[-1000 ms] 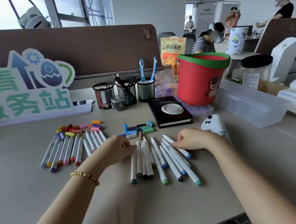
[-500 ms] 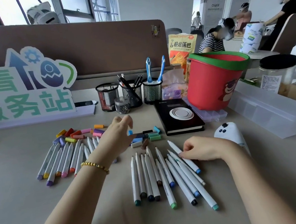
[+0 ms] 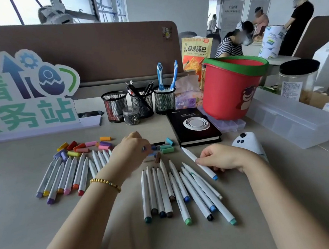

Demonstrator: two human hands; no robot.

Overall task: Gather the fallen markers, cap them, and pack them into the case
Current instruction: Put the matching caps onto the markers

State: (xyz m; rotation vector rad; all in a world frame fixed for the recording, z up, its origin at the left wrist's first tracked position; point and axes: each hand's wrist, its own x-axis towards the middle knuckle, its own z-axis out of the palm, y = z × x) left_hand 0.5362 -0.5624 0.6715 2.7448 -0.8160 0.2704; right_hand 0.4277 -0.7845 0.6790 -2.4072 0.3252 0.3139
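White marker (image 3: 199,162) pinched by right hand (image 3: 221,156); left hand (image 3: 130,151) grips blue cap (image 3: 145,148).

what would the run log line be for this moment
phase: capping | left hand: reaching into loose caps | right hand: pinching blue-ended marker | markers uncapped on desk

person | both forearms bare, no sleeves | left wrist: gold bead bracelet (image 3: 105,183), few darker beads | right wrist bare
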